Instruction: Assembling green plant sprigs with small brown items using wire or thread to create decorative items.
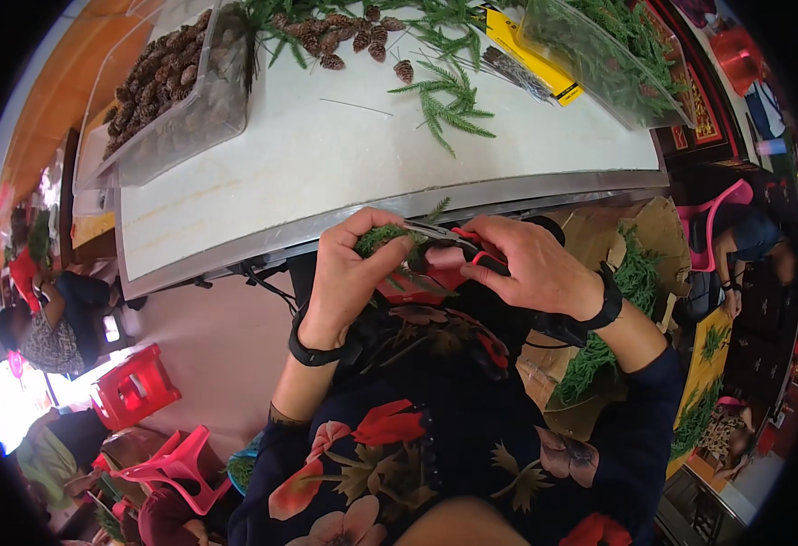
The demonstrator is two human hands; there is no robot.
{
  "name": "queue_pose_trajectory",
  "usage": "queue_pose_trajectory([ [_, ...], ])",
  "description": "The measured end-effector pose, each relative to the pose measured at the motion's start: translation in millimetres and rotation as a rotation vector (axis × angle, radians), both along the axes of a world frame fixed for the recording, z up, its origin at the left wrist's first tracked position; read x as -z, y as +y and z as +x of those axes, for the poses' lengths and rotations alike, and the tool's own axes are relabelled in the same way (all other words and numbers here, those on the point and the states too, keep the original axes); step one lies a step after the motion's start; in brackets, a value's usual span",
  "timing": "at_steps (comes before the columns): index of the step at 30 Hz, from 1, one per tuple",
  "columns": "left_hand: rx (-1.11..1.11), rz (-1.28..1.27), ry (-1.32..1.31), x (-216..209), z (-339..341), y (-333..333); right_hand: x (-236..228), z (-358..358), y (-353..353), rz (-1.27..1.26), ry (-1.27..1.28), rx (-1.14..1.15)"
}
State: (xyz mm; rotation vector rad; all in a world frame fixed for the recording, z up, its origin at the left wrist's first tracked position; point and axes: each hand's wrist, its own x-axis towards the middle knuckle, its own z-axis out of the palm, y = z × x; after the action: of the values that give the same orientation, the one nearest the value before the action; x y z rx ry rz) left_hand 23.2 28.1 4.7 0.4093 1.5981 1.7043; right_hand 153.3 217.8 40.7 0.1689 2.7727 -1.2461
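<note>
My left hand (355, 257) is closed in a pinch on a small bunch of green artificial pine sprigs (376, 238), just past the near edge of the table. Something brownish shows among the sprigs, perhaps a pine cone, mostly covered by the fingers. Wrapped round red-and-black handles, my right hand (531, 264) grips a pair of pliers (440, 233). Their grey metal jaws point left and reach the bunch at my left fingertips. Whether the jaws are closed on a wire or stem is too small to tell.
On the white table (280, 155) lie loose pine cones (330, 41), a green sprig (453, 105) and thin wires beside a yellow packet (531, 55). Clear bins hold pine cones (157, 77) and greenery (613, 55). A cardboard box (663, 237) of greenery stands right; other people sit nearby.
</note>
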Motion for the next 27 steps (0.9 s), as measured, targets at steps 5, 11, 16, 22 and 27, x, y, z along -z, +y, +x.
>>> queue_pose_trajectory([
  [5,0.047,0.001,-0.033,1,-3,0,3,-1,2,0.030,0.010,-0.007],
  [11,0.029,0.093,-0.165,2,-5,0,-2,-2,0,0.063,0.068,-0.006],
  [16,0.075,0.050,-0.090,-2,-6,4,-5,2,3,0.096,0.023,0.000],
  [22,0.167,-0.006,0.153,-4,-4,4,-3,8,3,0.138,-0.007,0.039],
  [27,0.209,0.150,-0.014,2,-6,0,-13,11,-1,0.153,-0.076,0.064],
])
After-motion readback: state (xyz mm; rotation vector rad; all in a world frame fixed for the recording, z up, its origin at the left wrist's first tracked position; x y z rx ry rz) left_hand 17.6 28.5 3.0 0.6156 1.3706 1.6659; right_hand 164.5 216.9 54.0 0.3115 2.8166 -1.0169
